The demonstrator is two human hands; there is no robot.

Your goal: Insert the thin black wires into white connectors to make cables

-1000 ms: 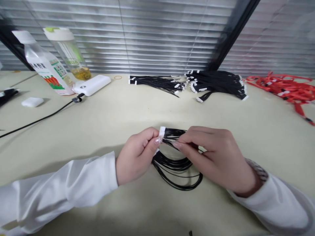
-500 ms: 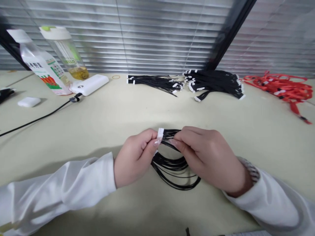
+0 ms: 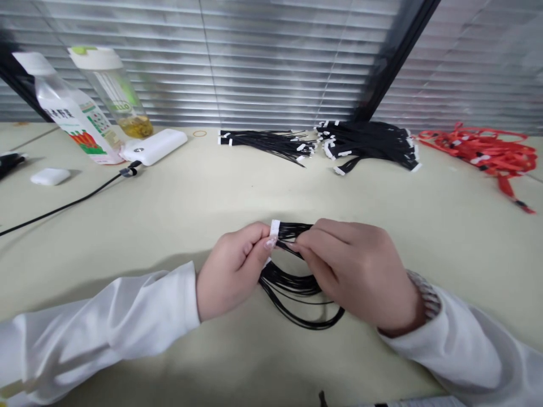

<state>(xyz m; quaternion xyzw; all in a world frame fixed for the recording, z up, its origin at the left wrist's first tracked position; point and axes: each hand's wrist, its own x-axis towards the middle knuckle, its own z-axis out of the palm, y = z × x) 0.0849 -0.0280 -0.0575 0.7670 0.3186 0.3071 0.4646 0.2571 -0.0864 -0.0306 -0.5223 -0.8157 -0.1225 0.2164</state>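
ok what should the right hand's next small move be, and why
Perhaps the right hand should push the black wires at its fingers gently toward the white connector: the left hand grips that connector, and the right fingers sit just beside it. Whether the wires are fully seated can't be seen.

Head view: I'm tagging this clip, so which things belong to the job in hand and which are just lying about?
In the job:
connector, held by left hand
black wires, pinched by right hand
thin bundle and thick bundle, probably: similar white ends

Lying about, it seems:
bottle
tumbler
power bank
white case
red bundle, though I'm unsure
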